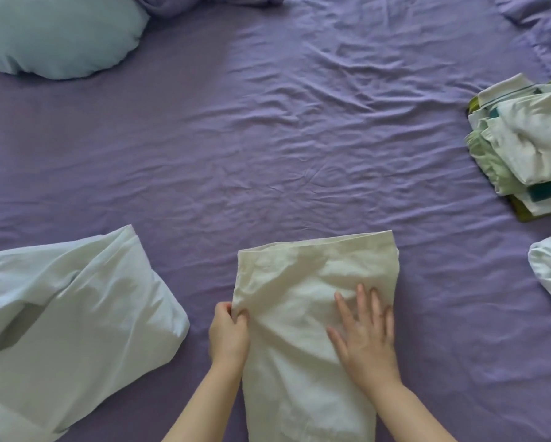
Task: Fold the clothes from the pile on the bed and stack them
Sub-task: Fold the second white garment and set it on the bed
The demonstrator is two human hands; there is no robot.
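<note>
Folding cream cloth [312, 301] mid-way: left hand [229, 333] pinches its edge, right hand [363, 339] flat, pressing; stack [522, 148] built, pale garment [76, 314] unfolded.

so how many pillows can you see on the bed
1: a pale blue pillow at the far left corner of the purple sheet. More may lie outside the frame.
</note>
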